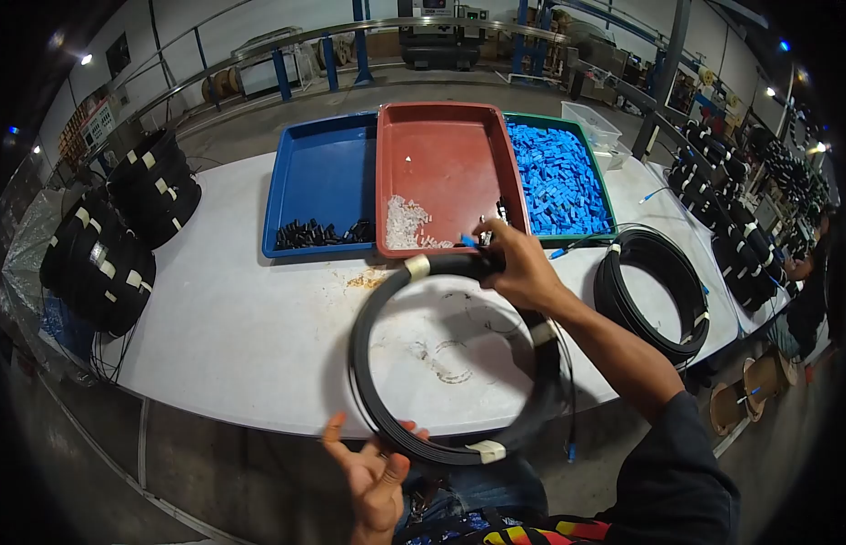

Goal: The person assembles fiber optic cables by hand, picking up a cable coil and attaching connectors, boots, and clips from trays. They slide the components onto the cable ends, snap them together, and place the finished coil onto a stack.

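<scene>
A coil of black cable [361,354], bound with pale tape, is tilted up over the near edge of the white table. My left hand [373,477] supports its lower left edge, with fingertips showing inside the ring and the thumb and one finger spread outside. My right hand [523,268] is bent over the upper right of the coil, fingers curled round it. Beside those fingers is a blue connector [467,241]. A loose cable end with another blue connector [571,450] hangs down at the coil's right.
At the table's [214,300] back are a blue tray [276,195] with black pieces, a red tray [441,111] with clear pieces, and a green tray [612,213] full of blue connectors. Another cable coil [614,295] lies right. Stacked coils [100,259] stand left.
</scene>
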Motion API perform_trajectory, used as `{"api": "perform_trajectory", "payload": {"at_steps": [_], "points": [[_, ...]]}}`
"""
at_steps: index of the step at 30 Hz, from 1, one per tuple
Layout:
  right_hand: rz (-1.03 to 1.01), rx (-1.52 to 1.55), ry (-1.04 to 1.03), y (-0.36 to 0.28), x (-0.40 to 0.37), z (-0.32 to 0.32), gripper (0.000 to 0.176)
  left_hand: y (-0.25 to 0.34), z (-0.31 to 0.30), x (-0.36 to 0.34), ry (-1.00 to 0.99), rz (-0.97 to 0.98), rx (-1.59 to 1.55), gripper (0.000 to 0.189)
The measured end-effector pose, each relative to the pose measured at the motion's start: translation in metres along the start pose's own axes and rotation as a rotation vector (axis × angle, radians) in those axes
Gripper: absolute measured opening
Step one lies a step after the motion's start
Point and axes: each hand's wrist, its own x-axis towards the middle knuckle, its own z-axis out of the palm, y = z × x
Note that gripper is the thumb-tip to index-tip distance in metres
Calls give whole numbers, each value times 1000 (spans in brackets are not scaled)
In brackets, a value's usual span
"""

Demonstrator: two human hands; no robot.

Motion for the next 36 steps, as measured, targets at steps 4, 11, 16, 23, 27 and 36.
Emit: {"api": "perform_trajectory", "payload": {"at_steps": [4,11,16,23,27,36], "points": [[-86,142,237,-41,27,-20,64,39,23,32,-53,304,138,110],[-289,310,341,-67,16,-43,81,66,23,51,-90,922,1005,119],[-446,103,283,-19,-33,-34,69,39,13,39,-488,1383,1174,42],[-330,-65,133,34,-95,-33,63,-11,-3,37,-521,1524,1228,64],[-164,-137,-130,28,-107,-57,65,-10,-5,42,-626,1527,1284,73],[147,-341,-698,-17,-110,-96,104,-35,-22,46,-706,1584,1335,63]]}}
